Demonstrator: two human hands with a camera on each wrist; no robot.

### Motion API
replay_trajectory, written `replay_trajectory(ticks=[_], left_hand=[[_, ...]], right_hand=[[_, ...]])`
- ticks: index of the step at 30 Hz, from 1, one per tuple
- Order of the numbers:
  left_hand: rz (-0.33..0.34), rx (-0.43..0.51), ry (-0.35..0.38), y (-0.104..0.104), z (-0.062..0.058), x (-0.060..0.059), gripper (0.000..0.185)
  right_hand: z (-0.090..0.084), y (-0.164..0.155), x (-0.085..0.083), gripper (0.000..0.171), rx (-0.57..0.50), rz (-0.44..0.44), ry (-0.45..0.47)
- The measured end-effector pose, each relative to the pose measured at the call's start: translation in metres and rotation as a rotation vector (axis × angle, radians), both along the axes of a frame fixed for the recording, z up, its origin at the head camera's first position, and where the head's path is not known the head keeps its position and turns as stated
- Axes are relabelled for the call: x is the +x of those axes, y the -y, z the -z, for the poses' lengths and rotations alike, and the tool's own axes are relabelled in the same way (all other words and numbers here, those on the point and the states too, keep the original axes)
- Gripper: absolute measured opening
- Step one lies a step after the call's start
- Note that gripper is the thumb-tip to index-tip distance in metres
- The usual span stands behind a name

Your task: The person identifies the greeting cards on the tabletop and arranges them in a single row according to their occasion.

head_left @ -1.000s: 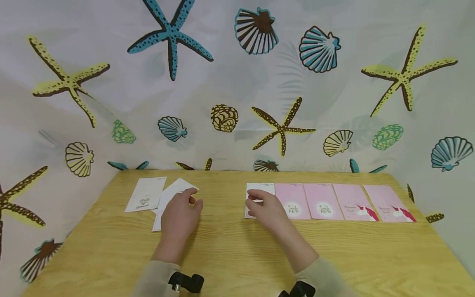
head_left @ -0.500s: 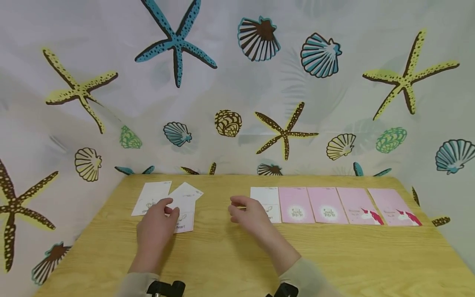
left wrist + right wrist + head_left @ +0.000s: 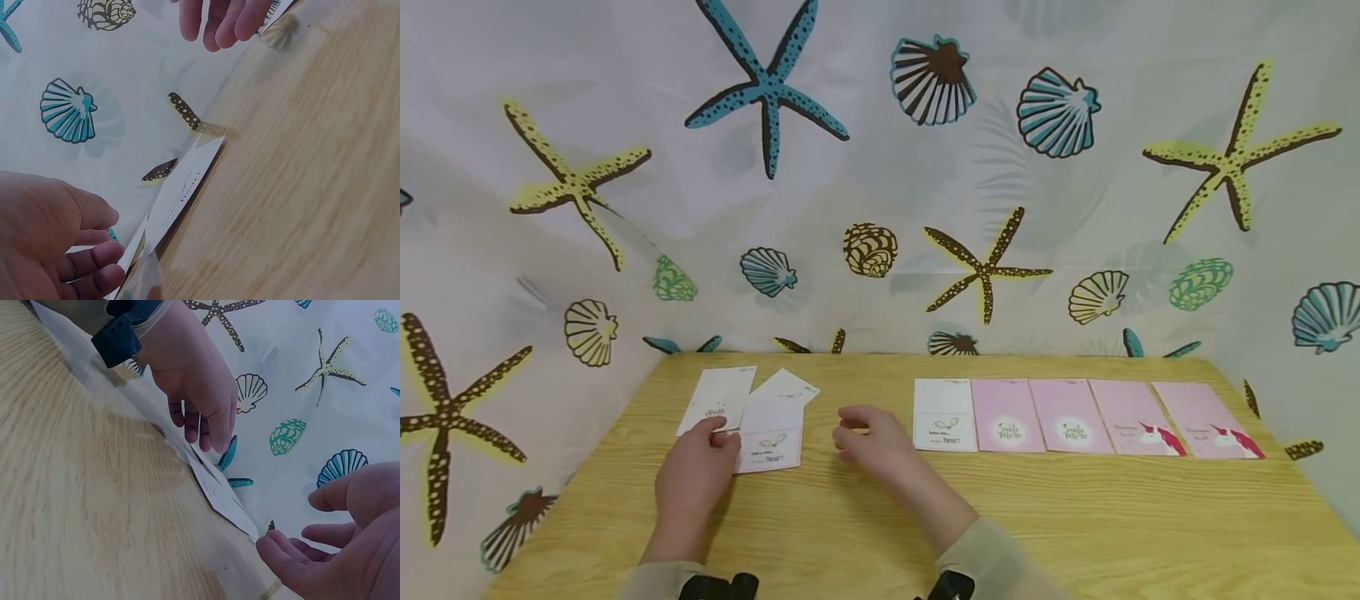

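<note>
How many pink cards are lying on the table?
4, in one row on the right side of the table: two with a round white emblem, then two with a unicorn. None looks hidden.

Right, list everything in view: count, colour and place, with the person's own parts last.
white cards: three, white, loosely overlapped at the table's left rear, by the left hand
row white card: one, white, left end of the row at right
pink cards: four, pink, side by side in that row
table: one, light wood
backdrop: one, pale with starfish and shells, behind the table
left hand: one, fingertips at the white cards' left edge
right hand: one, loosely curled, holding nothing, between the two groups
</note>
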State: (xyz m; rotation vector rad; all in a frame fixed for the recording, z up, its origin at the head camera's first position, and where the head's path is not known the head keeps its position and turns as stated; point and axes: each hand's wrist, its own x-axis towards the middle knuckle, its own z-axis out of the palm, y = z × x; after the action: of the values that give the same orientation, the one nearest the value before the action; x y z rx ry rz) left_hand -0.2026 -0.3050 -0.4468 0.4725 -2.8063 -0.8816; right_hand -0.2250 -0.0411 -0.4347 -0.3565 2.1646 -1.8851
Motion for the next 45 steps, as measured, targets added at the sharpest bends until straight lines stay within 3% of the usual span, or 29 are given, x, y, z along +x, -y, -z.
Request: replay_trajectory(ticks=[16,31,38,45], left_hand=[[-0.010,0.029,0.049,0.009,0.006,0.003,0.052],[0.023,-0.049,0.039,0.011,0.008,0.005,0.049],[0.029,-0.064,0.027,0.008,0.006,0.007,0.049],[0.029,-0.057,0.041,0.010,0.011,0.004,0.049]], right_hand=[[0.005,0.031,0.010,0.053,0.000,-0.001,0.072],[0.012,0.045,0.007,0.056,-0.181,0.006,0.209],[0.013,0.046,0.005,0.056,-0.197,-0.007,0.214],[0.016,0.048,0.007,0.053,-0.242,-0.016,0.231]])
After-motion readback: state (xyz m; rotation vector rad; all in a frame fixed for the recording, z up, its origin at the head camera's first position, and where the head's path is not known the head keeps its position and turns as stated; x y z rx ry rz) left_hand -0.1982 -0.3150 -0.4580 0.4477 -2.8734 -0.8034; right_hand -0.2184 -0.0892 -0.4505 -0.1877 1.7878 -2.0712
